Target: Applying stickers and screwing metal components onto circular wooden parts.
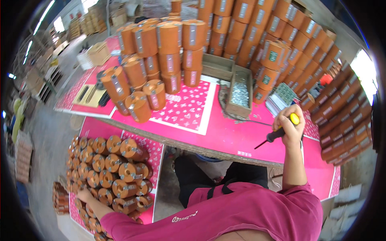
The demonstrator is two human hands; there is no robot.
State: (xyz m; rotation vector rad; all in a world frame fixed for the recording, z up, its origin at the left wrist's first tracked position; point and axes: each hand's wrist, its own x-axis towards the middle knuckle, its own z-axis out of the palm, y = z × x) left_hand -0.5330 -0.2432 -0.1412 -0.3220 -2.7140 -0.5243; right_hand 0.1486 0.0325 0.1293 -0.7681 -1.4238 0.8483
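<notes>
My right hand [290,122] is closed round the handle of a screwdriver [277,134], held above the pink table. Its handle is black with a yellow end, and the thin dark shaft points down to the left. My left hand [83,195] reaches far out to the left, in among a heap of orange-brown cylinders [121,187] with holes through their ends and metal fittings on them. It touches or lies close against the cylinders there; its fingers are too small and partly hidden to make out.
Stacked cylinders [169,36] stand on the pink table [225,136], with taller stacks [249,20] behind and to the right. A wooden box of small metal screws [240,94] sits mid-table beside a second box [217,66]. Green and white cards [281,98] lie nearby. A dark cable [251,121] crosses the tabletop.
</notes>
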